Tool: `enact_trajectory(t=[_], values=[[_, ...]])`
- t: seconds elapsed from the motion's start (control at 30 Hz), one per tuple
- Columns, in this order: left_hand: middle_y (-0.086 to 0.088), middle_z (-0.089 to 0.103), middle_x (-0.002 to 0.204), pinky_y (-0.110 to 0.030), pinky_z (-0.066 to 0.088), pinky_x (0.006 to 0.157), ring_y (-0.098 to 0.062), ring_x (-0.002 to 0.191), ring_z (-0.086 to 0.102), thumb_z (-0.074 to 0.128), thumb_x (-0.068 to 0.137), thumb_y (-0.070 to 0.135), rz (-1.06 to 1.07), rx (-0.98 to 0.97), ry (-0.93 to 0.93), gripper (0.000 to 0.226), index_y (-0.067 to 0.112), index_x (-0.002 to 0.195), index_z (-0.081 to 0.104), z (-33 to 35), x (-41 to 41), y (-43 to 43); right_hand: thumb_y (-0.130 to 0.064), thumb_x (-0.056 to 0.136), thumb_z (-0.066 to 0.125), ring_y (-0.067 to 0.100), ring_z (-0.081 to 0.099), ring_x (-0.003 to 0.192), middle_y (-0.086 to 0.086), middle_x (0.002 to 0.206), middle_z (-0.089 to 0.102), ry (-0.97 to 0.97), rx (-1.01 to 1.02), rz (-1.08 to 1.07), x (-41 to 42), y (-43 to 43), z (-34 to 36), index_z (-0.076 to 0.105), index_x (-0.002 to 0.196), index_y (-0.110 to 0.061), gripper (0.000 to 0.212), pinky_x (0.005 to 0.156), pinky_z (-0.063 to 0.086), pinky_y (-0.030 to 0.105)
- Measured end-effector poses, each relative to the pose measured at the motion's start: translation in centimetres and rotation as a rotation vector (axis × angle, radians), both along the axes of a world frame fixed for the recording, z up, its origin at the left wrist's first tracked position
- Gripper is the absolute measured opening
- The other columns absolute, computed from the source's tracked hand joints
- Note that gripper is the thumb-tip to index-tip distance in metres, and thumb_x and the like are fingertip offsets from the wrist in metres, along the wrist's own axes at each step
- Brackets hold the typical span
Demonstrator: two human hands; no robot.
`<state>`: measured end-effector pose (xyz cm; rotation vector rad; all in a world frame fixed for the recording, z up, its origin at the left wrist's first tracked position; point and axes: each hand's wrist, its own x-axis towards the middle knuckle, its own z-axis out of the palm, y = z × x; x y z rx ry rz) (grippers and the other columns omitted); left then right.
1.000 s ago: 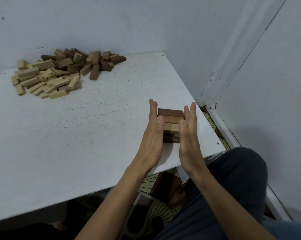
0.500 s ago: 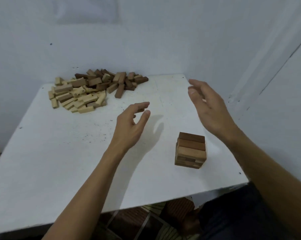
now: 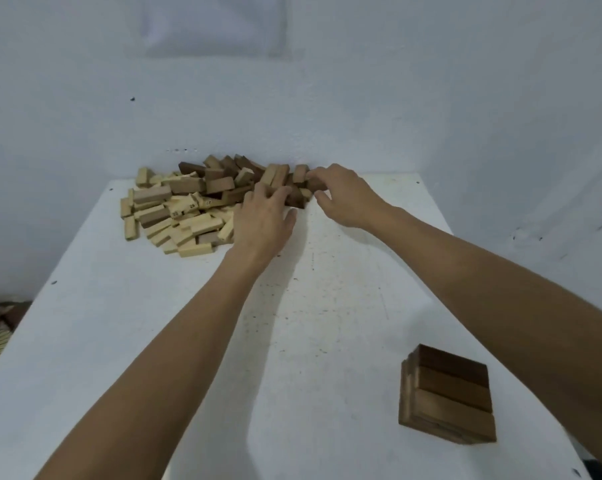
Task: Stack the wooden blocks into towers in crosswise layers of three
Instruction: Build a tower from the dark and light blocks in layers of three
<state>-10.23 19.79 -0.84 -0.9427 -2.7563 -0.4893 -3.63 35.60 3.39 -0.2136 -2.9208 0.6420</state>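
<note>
Nearest, toward the right front corner of the white tabletop (image 3: 147, 348), stands a short tower (image 3: 446, 396) of dark brown blocks. Its top layer is three blocks laid side by side, the layers beneath are set crosswise, and it is well apart from both hands. Two bare forearms stretch from the near edge across the speckled surface toward the far end. The left hand (image 3: 263, 220) lies palm down at the near right edge of the pile of loose blocks (image 3: 185, 206), fingers spread over dark pieces and thumb out to the side; whether its grip has closed on anything I cannot tell. Just beside it, the right hand (image 3: 344, 195) curls fingers and thumb around a dark block (image 3: 314, 184) at the pile's right end, its grip closed on it. The pile lies against the far wall (image 3: 292, 81), pale blocks to the left, darker ones behind and to the right.
</note>
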Motion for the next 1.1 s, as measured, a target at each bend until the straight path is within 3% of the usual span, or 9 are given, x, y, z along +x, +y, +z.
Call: enact_trajectory(t=[0.2, 0.3, 0.4, 0.53, 0.63, 0.7, 0.8, 0.93, 1.1], values=[[-0.016, 0.037, 0.138, -0.045, 0.042, 0.089, -0.034, 0.117, 0.044, 0.041, 0.101, 0.048, 0.070, -0.201, 0.048, 0.050, 0.034, 0.148, 0.034, -0.9, -1.3, 2.4, -0.013, 0.100, 0.043, 0.035, 0.048, 0.117, 0.017, 0.129, 0.044, -0.106, 0.111, 0.004, -5.4, 1.5, -1.9, 0.039, 0.149, -0.027, 0.052, 0.100, 0.044, 0.042], [-0.016, 0.036, 0.138, -0.043, 0.040, 0.089, -0.033, 0.116, 0.043, 0.039, 0.102, 0.047, 0.076, -0.202, 0.067, 0.045, 0.032, 0.144, 0.040, -1.3, -1.6, 2.7, -0.019, 0.100, 0.045, 0.035, 0.045, 0.114, 0.015, 0.124, 0.042, -0.181, 0.158, 0.029, -6.4, 2.1, -2.1, 0.043, 0.146, -0.032, 0.048, 0.100, 0.042, 0.043], [-0.016, 0.037, 0.139, -0.043, 0.040, 0.086, -0.034, 0.113, 0.045, 0.042, 0.101, 0.044, 0.067, -0.146, 0.071, 0.038, 0.029, 0.136, 0.048, -1.6, -1.6, 2.5, -0.024, 0.099, 0.046, 0.034, 0.046, 0.109, 0.018, 0.119, 0.047, -0.162, 0.152, 0.037, -6.7, 2.5, -2.1, 0.048, 0.142, -0.025, 0.042, 0.095, 0.042, 0.042], [-0.015, 0.044, 0.131, -0.041, 0.038, 0.082, -0.033, 0.105, 0.049, 0.047, 0.100, 0.033, 0.026, -0.051, 0.095, 0.030, 0.024, 0.127, 0.055, -2.4, -1.7, 1.8, -0.017, 0.097, 0.048, 0.036, 0.054, 0.100, 0.018, 0.107, 0.059, -0.069, 0.151, 0.065, -6.5, 2.2, -2.1, 0.057, 0.114, -0.006, 0.022, 0.081, 0.040, 0.036], [-0.012, 0.050, 0.124, -0.043, 0.040, 0.082, -0.033, 0.102, 0.052, 0.053, 0.097, 0.036, 0.039, 0.040, 0.080, 0.027, 0.023, 0.119, 0.061, -2.8, -1.7, 1.6, -0.016, 0.093, 0.058, 0.031, 0.056, 0.088, 0.010, 0.088, 0.056, -0.044, 0.170, 0.044, -6.3, 1.8, -2.2, 0.058, 0.090, -0.009, 0.008, 0.067, 0.033, 0.031], [-0.010, 0.052, 0.120, -0.044, 0.042, 0.084, -0.031, 0.101, 0.054, 0.059, 0.093, 0.044, 0.079, 0.101, 0.059, 0.030, 0.022, 0.112, 0.064, -2.9, -1.7, 1.6, -0.012, 0.091, 0.059, 0.029, 0.054, 0.081, 0.008, 0.082, 0.051, -0.028, 0.180, 0.018, -6.1, 1.7, -2.4, 0.053, 0.080, -0.011, 0.013, 0.063, 0.030, 0.030], [-0.007, 0.052, 0.119, -0.043, 0.040, 0.087, -0.030, 0.102, 0.055, 0.062, 0.090, 0.043, 0.132, 0.162, 0.000, 0.029, 0.021, 0.110, 0.064, -2.9, -1.6, 2.1, -0.005, 0.092, 0.051, 0.025, 0.048, 0.080, 0.012, 0.087, 0.055, -0.026, 0.198, -0.012, -5.3, 1.6, -2.4, 0.049, 0.083, -0.011, 0.011, 0.067, 0.037, 0.035], [-0.009, 0.050, 0.122, -0.047, 0.043, 0.090, -0.033, 0.106, 0.052, 0.062, 0.085, 0.031, 0.155, 0.218, -0.056, 0.048, 0.028, 0.133, 0.055, -2.9, -1.3, 2.4, -0.016, 0.098, 0.050, 0.026, 0.052, 0.079, 0.010, 0.087, 0.060, 0.007, 0.098, -0.055, -4.6, 2.1, -3.0, 0.046, 0.085, -0.013, 0.014, 0.066, 0.040, 0.036], [-0.009, 0.046, 0.125, -0.050, 0.044, 0.094, -0.032, 0.111, 0.051, 0.065, 0.077, 0.021, 0.072, 0.408, -0.149, 0.044, 0.020, 0.121, 0.060, -3.1, -1.0, 2.0, -0.018, 0.093, 0.055, 0.029, 0.058, 0.079, 0.009, 0.083, 0.064, 0.066, -0.081, -0.091, -2.9, 2.2, -2.6, 0.053, 0.082, -0.008, 0.015, 0.071, 0.047, 0.038]])
